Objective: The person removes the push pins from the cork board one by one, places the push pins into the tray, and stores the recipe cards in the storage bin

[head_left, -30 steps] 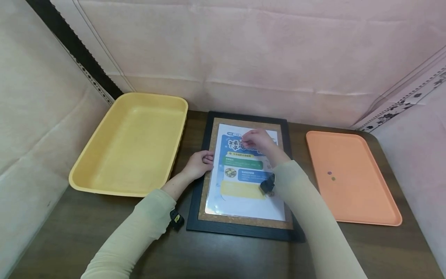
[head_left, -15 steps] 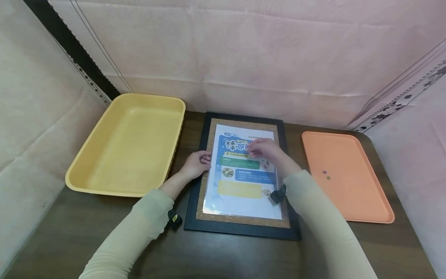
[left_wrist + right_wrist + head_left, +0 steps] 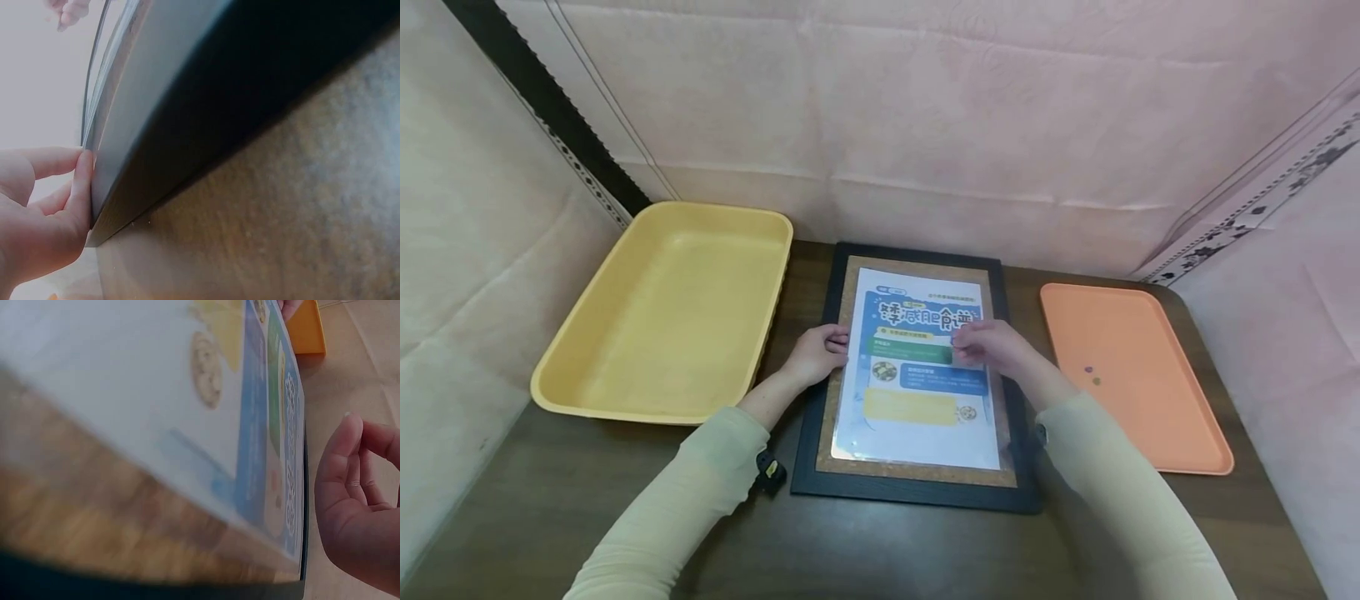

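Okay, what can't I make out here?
Head view: part of the laminated poster, behind the right hand.
Head view: what two dots on the orange tray are, too small.
Left wrist view: most of that hand, cut by the top edge.
Right wrist view: the poster's small print, blurred.

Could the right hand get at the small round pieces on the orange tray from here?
Probably yes. The right hand is at the right side of the printed sheet; farther right lies the orange tray, and nothing covers the two small round pieces on it.
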Action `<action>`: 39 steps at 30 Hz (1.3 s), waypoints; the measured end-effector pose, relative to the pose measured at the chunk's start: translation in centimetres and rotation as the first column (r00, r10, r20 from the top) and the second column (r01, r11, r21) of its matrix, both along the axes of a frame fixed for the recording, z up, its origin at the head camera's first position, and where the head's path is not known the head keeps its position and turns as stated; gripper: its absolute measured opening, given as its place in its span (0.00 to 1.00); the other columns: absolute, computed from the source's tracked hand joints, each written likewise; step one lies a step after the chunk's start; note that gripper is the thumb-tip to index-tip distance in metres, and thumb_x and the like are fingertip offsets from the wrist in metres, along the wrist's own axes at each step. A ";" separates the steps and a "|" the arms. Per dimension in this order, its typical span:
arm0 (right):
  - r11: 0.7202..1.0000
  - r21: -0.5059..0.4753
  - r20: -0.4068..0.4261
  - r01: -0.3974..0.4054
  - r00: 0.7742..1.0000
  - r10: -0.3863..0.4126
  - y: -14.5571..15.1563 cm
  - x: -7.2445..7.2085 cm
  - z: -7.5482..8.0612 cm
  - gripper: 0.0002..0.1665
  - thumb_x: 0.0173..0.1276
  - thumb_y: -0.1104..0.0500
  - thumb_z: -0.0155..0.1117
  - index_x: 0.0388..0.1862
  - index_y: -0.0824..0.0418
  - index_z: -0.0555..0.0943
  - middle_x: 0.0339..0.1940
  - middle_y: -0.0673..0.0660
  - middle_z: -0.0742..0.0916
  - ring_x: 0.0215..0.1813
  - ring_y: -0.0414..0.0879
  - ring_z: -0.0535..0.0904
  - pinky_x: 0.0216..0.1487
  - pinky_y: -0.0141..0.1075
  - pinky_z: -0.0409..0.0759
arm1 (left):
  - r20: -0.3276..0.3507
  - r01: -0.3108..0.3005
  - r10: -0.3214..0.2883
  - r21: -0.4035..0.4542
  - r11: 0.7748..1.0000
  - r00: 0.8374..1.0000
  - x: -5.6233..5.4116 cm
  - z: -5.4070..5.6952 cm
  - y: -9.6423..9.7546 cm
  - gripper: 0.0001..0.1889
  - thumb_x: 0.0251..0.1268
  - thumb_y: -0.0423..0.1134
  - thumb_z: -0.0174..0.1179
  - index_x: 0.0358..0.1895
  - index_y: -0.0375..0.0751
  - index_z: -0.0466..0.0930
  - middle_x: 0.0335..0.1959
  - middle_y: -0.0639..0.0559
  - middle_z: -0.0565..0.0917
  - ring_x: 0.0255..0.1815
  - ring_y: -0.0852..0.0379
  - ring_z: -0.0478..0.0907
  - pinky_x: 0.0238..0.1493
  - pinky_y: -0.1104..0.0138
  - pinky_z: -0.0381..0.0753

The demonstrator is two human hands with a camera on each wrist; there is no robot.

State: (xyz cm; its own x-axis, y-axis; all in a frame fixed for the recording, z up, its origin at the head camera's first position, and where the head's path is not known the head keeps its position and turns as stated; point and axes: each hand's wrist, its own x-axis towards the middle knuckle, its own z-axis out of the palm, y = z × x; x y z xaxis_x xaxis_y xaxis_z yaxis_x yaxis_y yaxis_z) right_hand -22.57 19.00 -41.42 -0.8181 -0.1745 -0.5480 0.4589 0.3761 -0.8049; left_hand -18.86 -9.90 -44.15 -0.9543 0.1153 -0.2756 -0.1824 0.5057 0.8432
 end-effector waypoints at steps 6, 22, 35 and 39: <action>0.999 -0.005 -0.016 -0.042 0.999 0.042 1.5 1.3 -0.3 0.23 0.65 0.55 0.61 0.52 0.71 0.76 0.31 0.53 0.84 0.34 0.43 0.81 0.41 0.27 0.79 | -0.001 -0.006 0.006 0.008 1.000 1.000 0.0 0.0 -0.1 0.24 0.63 0.30 0.56 0.63 0.33 0.67 0.56 0.39 0.76 0.54 0.46 0.75 0.55 0.58 0.77; 0.996 -0.076 -0.061 -0.050 0.997 0.045 6.6 4.2 -0.6 0.17 0.67 0.57 0.58 0.46 0.70 0.77 0.30 0.49 0.84 0.34 0.40 0.81 0.42 0.27 0.81 | 0.031 0.011 -0.015 0.104 0.994 0.999 0.1 0.4 0.1 0.27 0.64 0.29 0.50 0.67 0.32 0.61 0.54 0.38 0.75 0.52 0.46 0.74 0.56 0.58 0.76; 0.987 -0.127 -0.012 -0.100 0.995 0.100 10.0 6.0 -0.4 0.10 0.69 0.55 0.57 0.41 0.60 0.80 0.33 0.48 0.84 0.37 0.39 0.82 0.45 0.28 0.81 | 0.118 -0.011 -0.017 0.233 0.972 0.993 0.6 0.5 0.2 0.28 0.69 0.32 0.50 0.71 0.44 0.56 0.50 0.39 0.80 0.42 0.52 0.82 0.37 0.63 0.84; 0.974 -0.187 -0.024 -0.132 0.991 0.130 10.8 6.2 -0.4 0.08 0.71 0.58 0.53 0.37 0.55 0.81 0.32 0.47 0.85 0.36 0.38 0.82 0.45 0.27 0.81 | 0.084 -0.040 0.020 0.252 0.967 0.996 0.8 1.0 0.2 0.28 0.68 0.32 0.50 0.71 0.46 0.59 0.49 0.39 0.81 0.40 0.53 0.83 0.37 0.64 0.84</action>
